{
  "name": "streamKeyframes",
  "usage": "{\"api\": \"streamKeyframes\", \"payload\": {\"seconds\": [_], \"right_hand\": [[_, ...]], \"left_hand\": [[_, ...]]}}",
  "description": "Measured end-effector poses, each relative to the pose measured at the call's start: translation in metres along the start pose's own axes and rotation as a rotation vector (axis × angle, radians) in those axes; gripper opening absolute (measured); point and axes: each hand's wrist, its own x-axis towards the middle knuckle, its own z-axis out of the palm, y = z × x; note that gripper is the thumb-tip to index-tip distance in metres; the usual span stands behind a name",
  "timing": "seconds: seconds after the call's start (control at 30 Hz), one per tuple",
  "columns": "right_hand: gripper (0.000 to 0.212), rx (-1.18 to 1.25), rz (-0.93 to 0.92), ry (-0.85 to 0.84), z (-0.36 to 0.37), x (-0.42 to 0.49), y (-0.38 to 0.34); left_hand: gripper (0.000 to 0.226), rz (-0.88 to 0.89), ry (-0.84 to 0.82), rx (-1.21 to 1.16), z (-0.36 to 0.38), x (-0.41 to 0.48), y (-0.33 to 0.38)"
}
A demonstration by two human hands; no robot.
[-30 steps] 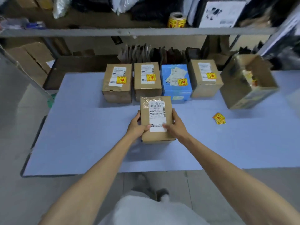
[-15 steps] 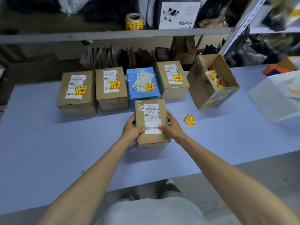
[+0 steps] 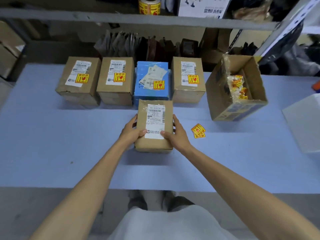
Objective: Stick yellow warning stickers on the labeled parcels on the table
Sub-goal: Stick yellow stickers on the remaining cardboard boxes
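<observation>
A brown cardboard parcel (image 3: 154,144) with a white shipping label and no yellow sticker rests on the blue table (image 3: 52,144). My left hand (image 3: 132,131) grips its left side and my right hand (image 3: 176,133) grips its right side, thumbs on the label. Two loose yellow warning stickers (image 3: 198,130) lie on the table just right of my right hand. Behind stand several parcels in a row, each bearing a yellow sticker: two brown ones (image 3: 78,90) (image 3: 115,90), a blue one (image 3: 151,94) and another brown one (image 3: 188,94).
An open cardboard box (image 3: 239,108) holding more yellow stickers stands at the right. A white box (image 3: 304,125) sits at the far right edge. A yellow sticker roll (image 3: 149,5) is on the shelf above. Dark bags line the back behind the parcels.
The view has shifted, so everything sits differently in frame. Both hands keep their grip on the unstickered parcel, which stays in front of the row.
</observation>
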Motion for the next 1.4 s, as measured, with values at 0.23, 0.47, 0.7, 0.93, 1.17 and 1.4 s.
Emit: {"api": "streamKeyframes", "payload": {"seconds": [0.23, 0.47, 0.7, 0.93, 1.17, 1.4], "right_hand": [[0.044, -0.057, 0.015, 0.023, -0.021, 0.005, 0.006], [0.029, -0.988, 0.205, 0.122, -0.071, 0.029, 0.053], [0.023, -1.37, -0.009, 0.004, -0.056, 0.021, 0.057], [0.018, -0.83, -0.192, 0.434, -0.059, 0.024, 0.004], [0.015, -0.106, -0.324, 0.355, -0.017, 0.008, -0.067], [0.035, 0.187, -0.181, 0.243, -0.002, 0.006, -0.068]], "left_hand": [[0.085, -0.015, 0.002, 0.007, 0.0, -0.001, 0.002], [0.081, 0.009, 0.038, -0.024, 0.003, -0.002, -0.002], [0.082, 0.023, 0.022, -0.022, 0.001, -0.004, -0.002], [0.074, 0.224, 0.281, 0.335, 0.016, -0.026, 0.026], [0.036, 0.036, -0.012, -0.177, 0.034, -0.033, 0.083], [0.022, 0.157, 0.027, -0.153, 0.015, -0.026, 0.081]]}}
